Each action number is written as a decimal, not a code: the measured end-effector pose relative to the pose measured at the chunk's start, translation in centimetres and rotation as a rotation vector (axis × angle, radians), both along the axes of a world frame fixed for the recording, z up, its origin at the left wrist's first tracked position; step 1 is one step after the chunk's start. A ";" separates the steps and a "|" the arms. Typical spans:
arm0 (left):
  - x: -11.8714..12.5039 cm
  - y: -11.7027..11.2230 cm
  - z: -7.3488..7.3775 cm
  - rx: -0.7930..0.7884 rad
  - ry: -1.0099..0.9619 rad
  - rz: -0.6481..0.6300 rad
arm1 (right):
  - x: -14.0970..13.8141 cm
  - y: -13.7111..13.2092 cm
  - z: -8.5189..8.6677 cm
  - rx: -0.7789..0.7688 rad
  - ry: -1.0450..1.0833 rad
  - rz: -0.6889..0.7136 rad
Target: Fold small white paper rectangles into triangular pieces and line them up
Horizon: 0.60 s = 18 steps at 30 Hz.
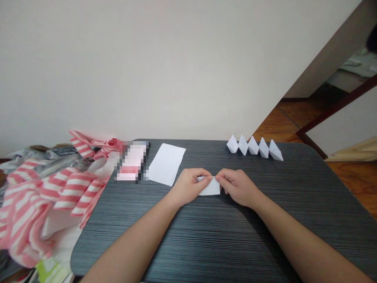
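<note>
A small folded piece of white paper (210, 186) sits on the table between my hands. My left hand (188, 186) pinches its left end, and my right hand (235, 186) pinches its upper right corner, the fingertips of both hands meeting above it. Beyond them lies a flat white paper rectangle (166, 164), untouched. A row of several folded white paper boats (254, 147) stands along the far edge of the table, to the right.
The dark grey striped table (206, 243) has rounded corners. Pink-and-white striped cloth (47, 204) and plastic bags heap up past its left edge, and a pixelated pink-and-white object (132, 161) lies at the far left of the top. A wall stands behind; a wooden floor shows to the right.
</note>
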<state>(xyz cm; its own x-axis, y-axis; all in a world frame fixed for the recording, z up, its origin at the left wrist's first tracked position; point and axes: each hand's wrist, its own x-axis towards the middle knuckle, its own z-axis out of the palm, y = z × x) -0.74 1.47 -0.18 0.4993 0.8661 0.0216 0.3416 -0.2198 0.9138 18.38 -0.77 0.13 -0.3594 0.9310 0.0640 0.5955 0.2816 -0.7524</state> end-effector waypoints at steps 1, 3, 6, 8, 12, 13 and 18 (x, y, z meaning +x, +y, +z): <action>0.0 0.0 0.0 0.000 0.000 -0.005 | 0.0 0.0 0.0 0.002 -0.005 0.003; 0.0 -0.1 -0.1 0.002 0.002 -0.009 | -0.1 0.0 -0.1 0.004 -0.010 0.009; 0.0 -0.1 -0.2 0.000 0.002 -0.002 | -0.2 0.0 -0.1 0.005 -0.005 0.010; 0.0 -0.1 -0.2 -0.007 0.004 0.009 | -0.2 -0.1 0.0 0.007 -0.001 0.008; -0.2 0.1 -0.3 -0.023 0.017 0.079 | 0.0 0.0 0.2 0.015 0.001 -0.028; -0.2 0.2 -0.3 -0.026 0.021 0.098 | 0.1 0.1 0.3 0.016 0.002 -0.045; -0.4 0.4 -0.3 -0.037 0.026 0.132 | 0.4 0.1 0.4 -0.003 0.023 -0.080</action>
